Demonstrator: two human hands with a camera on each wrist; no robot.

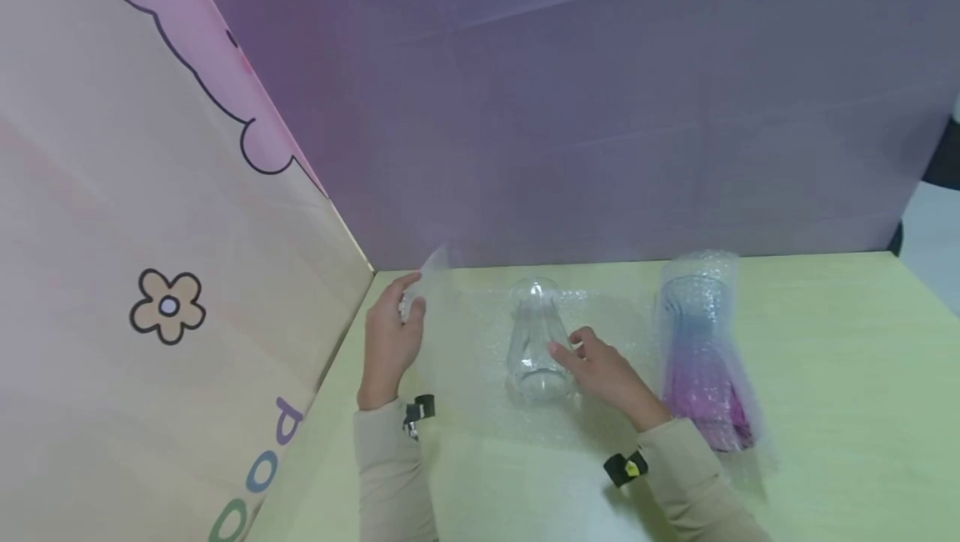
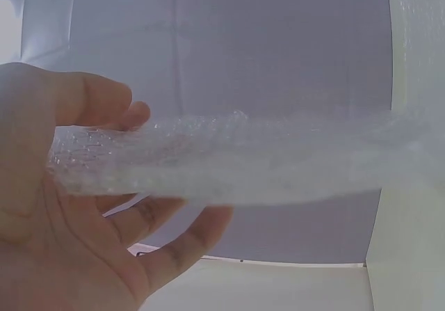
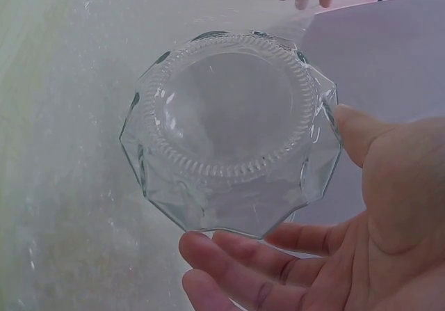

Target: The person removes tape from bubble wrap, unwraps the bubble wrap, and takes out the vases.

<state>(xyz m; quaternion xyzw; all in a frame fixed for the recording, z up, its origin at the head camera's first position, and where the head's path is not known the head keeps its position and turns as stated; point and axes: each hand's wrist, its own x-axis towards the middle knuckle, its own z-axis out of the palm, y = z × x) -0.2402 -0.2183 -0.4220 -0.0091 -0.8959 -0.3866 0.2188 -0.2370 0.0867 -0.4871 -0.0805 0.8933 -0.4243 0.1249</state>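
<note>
A clear glass vase (image 1: pixel 538 342) with a faceted body lies on a sheet of bubble wrap (image 1: pixel 480 417). My right hand (image 1: pixel 607 367) holds the vase by its right side, thumb against the glass. Seen from the right wrist, the vase's round ribbed base (image 3: pixel 233 106) faces the camera, with several fingers (image 3: pixel 243 262) along its edge. At the left, my left hand (image 1: pixel 392 338) grips the raised edge of the bubble wrap. In the left wrist view that edge (image 2: pixel 229 158) passes between thumb and fingers.
A blue-to-pink vase (image 1: pixel 705 358) wrapped in bubble wrap lies to the right on the pale yellow-green table (image 1: pixel 840 358). A purple-grey panel (image 1: pixel 600 108) stands behind the table, and a printed panel (image 1: pixel 150 217) stands at the left.
</note>
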